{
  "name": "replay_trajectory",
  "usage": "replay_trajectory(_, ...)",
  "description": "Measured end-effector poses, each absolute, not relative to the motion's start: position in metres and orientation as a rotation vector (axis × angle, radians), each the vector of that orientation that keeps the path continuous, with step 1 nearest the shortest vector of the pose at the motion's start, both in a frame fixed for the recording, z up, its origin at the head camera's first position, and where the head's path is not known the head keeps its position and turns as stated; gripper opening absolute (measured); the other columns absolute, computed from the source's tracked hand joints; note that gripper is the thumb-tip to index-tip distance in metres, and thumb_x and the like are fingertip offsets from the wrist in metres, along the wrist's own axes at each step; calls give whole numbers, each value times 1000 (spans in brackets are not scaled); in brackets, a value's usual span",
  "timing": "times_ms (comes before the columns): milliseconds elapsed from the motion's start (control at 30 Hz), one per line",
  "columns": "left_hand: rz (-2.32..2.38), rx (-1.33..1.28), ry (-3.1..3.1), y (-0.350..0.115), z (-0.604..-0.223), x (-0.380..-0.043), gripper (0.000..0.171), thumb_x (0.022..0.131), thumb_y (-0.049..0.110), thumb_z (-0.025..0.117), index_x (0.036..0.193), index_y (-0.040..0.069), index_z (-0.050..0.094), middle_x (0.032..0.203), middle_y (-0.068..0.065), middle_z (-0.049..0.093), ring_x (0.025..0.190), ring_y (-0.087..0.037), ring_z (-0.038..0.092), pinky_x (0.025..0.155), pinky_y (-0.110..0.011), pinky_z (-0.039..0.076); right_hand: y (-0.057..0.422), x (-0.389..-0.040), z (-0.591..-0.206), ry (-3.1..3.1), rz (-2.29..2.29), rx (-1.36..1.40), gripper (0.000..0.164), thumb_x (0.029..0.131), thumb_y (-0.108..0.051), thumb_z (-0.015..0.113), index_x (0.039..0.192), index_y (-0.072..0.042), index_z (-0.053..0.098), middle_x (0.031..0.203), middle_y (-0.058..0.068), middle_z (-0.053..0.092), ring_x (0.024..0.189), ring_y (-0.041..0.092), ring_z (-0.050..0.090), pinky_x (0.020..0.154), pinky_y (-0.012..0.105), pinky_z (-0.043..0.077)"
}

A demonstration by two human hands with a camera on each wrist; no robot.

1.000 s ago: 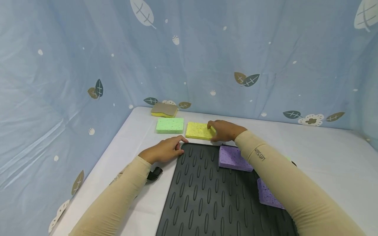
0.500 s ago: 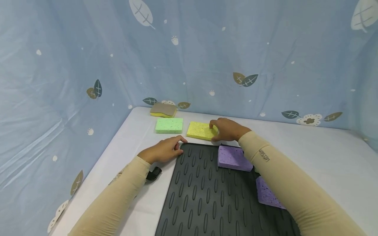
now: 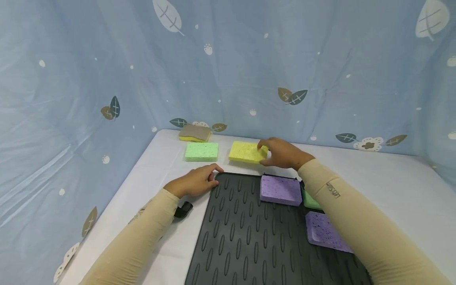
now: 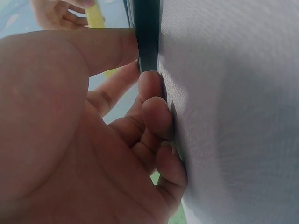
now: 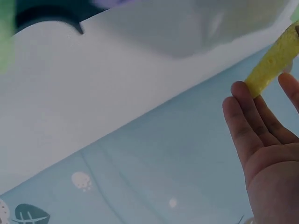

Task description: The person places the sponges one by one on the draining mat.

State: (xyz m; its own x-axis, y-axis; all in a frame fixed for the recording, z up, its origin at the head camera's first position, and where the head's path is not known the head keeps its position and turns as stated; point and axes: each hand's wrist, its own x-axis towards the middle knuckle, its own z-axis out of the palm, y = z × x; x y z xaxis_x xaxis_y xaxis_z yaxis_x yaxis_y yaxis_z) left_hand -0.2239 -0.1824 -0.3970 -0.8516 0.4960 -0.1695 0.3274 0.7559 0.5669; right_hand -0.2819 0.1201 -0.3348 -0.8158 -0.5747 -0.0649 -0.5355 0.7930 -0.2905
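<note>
My right hand (image 3: 285, 152) grips the right end of a yellow sponge (image 3: 246, 152), thumb and fingers on its edges. The sponge is lifted off the white table behind a black ribbed mat (image 3: 246, 237); the right wrist view shows the same yellow sponge (image 5: 275, 58) in the fingers. My left hand (image 3: 196, 180) holds the mat's far left corner. In the left wrist view, the thumb and index finger are at the mat's edge (image 4: 147, 37), and the other fingertips curl against the tablecloth. On the mat lie two purple sponges (image 3: 280, 190) and a partly hidden green sponge (image 3: 311, 200).
Left of the yellow sponge, a light green sponge (image 3: 201, 152) lies on the white table (image 3: 374, 178). Behind it is a yellow sponge with a grey-brown top (image 3: 195, 132). A blue patterned curtain (image 3: 228, 71) surrounds the far and left sides.
The right hand has raised the yellow sponge off the table and shifted it slightly to the right and away. The left hand has stayed at the mat's corner.
</note>
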Motion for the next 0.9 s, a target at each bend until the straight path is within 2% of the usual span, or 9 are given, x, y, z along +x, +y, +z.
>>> replay_trajectory(267, 768, 636, 2648, -183, -398, -224, 41, 101, 23, 61, 140, 19, 49, 87, 0, 54, 72, -13, 47, 68, -30, 41, 133, -266, -324, 2865, -447, -882, 47, 88, -27, 76, 129, -9, 61, 127, 14, 62, 114, 31, 59, 93, 48, 50)
replay_trajectory(900, 778, 634, 2648, -182, -399, -224, 41, 101, 22, 61, 140, 18, 50, 87, -1, 53, 71, -14, 47, 67, -30, 40, 161, -209, -310, 3001, -461, -976, 49, 88, -33, 76, 130, -13, 61, 134, 12, 58, 127, 33, 54, 99, 53, 48)
